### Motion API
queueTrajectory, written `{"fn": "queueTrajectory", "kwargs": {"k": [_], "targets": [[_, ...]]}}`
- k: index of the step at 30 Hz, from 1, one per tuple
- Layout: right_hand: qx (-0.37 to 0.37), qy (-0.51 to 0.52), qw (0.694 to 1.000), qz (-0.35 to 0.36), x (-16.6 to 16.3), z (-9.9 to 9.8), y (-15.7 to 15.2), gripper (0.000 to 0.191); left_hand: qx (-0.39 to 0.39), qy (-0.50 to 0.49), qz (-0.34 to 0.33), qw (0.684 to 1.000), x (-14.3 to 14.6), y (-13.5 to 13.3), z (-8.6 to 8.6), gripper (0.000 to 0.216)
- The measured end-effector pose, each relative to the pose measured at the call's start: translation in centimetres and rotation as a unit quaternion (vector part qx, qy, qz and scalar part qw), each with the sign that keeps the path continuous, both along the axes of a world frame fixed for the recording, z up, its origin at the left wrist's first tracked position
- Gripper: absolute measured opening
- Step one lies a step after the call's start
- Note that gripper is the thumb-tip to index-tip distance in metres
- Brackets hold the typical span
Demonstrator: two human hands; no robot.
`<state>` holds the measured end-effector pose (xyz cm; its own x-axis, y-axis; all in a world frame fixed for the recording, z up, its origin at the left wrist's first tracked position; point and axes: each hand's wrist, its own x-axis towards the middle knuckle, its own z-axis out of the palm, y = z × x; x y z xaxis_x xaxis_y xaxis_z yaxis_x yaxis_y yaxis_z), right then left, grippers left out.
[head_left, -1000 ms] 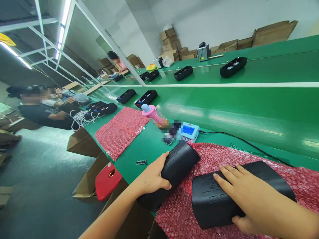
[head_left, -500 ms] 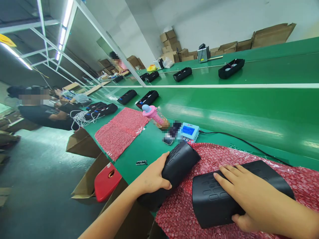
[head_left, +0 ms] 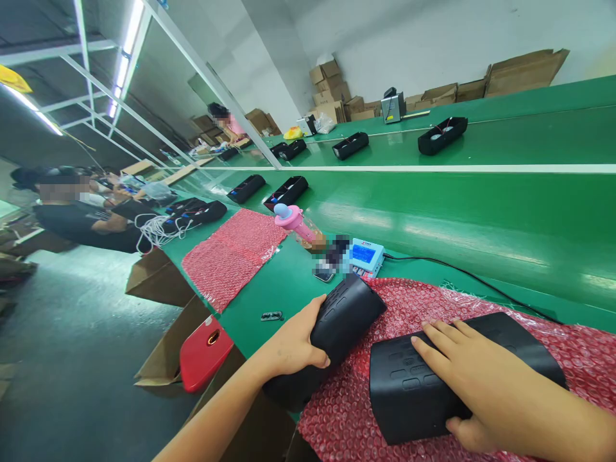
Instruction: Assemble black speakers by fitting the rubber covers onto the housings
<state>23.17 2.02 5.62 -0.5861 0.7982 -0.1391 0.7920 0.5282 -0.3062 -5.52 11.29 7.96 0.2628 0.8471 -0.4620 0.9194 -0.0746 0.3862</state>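
Note:
Two black speaker housings lie on a red bubble-wrap sheet (head_left: 414, 301) at the near edge of the green bench. My left hand (head_left: 293, 343) is wrapped round the left housing (head_left: 339, 321), which hangs partly over the bench edge. My right hand (head_left: 474, 378) lies across the top of the right housing (head_left: 433, 378), fingers spread over it and thumb hooked under its near edge.
A blue-screened meter (head_left: 366, 255) with a black cable, a phone and a pink bottle (head_left: 294, 221) sit just beyond. A second red bubble-wrap sheet (head_left: 233, 253) lies to the left. Black housings ride the green conveyor (head_left: 433, 205). Seated workers are at far left; a red stool (head_left: 206, 350) is below.

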Motion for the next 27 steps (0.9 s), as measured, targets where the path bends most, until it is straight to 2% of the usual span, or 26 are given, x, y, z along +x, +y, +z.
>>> {"fn": "queueTrajectory", "kwargs": {"k": [14,27], "targets": [[0.012,0.001,1.0,0.001,-0.04,0.01,0.12,0.084,0.017,-0.006,-0.007,1.0,-0.16,0.0,-0.27,0.095],[-0.012,-0.01,1.0,0.006,0.16,0.07,-0.07,0.084,0.008,-0.003,-0.003,1.0,-0.28,0.2,-0.31,0.097]]}}
